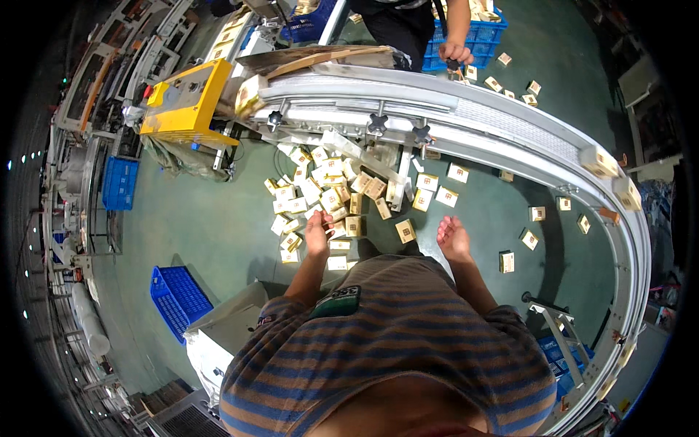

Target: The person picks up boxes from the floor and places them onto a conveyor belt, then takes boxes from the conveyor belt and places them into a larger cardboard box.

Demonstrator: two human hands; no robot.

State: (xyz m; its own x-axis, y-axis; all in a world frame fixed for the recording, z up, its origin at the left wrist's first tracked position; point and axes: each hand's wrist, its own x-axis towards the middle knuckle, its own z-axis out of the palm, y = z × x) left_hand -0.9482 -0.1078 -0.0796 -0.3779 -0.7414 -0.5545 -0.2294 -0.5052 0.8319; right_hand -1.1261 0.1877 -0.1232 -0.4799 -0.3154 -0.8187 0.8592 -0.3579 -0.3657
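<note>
Both my arms hang down over a green floor strewn with small cream and tan boxes. My left hand is empty, fingers loosely apart, above the edge of the box pile. My right hand is also empty and relaxed, above bare floor near a single box. Neither hand touches anything. My striped brown and blue shirt fills the lower middle of the view.
A curved grey conveyor arcs from the top centre round to the right, carrying a few boxes. Another person stands beyond it by a blue crate. A yellow machine is at upper left, a blue crate at lower left.
</note>
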